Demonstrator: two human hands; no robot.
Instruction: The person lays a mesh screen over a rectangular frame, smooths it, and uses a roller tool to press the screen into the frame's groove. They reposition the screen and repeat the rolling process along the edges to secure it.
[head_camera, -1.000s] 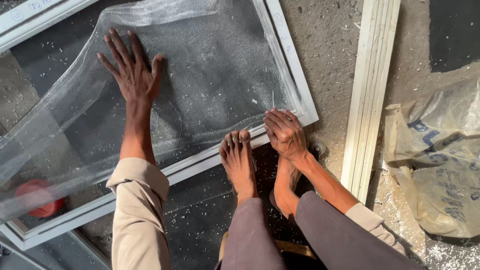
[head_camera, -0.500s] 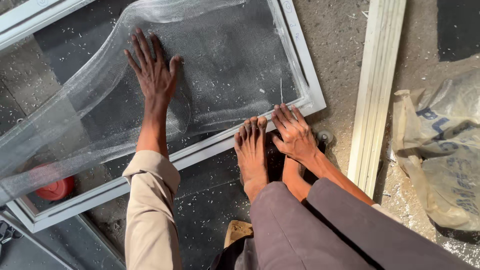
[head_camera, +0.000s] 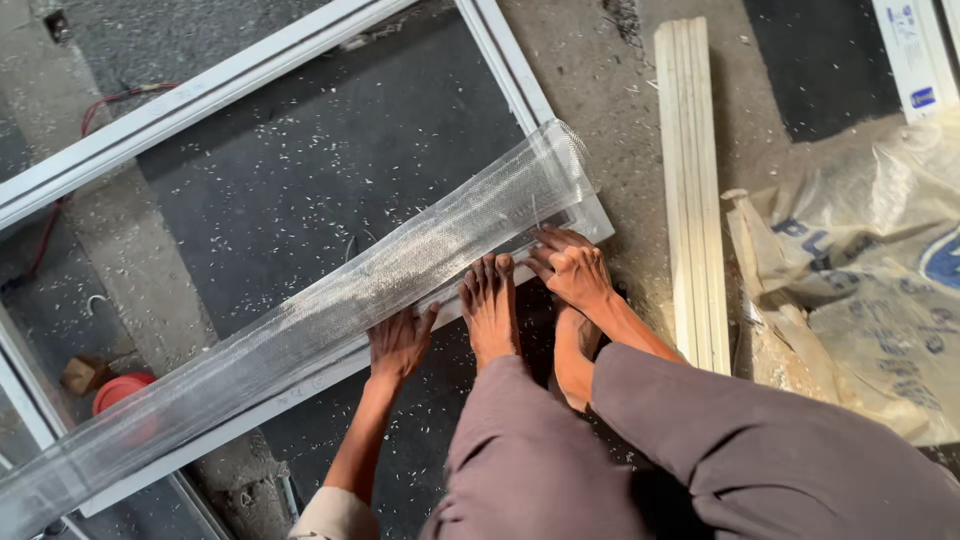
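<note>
- The left hand (head_camera: 400, 343) sits low in the middle of the frame, palm down and fingers spread, pressing on the lower edge of the mesh sheet (head_camera: 330, 320) where it meets the white frame (head_camera: 250, 65); its grip is open, closed round nothing.
- The right hand (head_camera: 572, 268) is right of centre, fingers bent with the tips on the frame's lower right corner at the end of the mesh; whether it pinches the mesh I cannot tell.
- A bare foot (head_camera: 490, 310) rests between the two hands, toes on the frame's lower rail.
- The mesh sheet lies as a long translucent band from the lower left corner up to the frame's right corner, partly curled over.
- The frame lies flat on the floor (head_camera: 620, 90), which is dusted with pale shavings.
- A pale wooden strip (head_camera: 690, 190) lies to the right, well apart from the frame.
- A crumpled sack (head_camera: 860, 300) fills the right edge.
- A red lid (head_camera: 118, 390) shows through the mesh at lower left.
</note>
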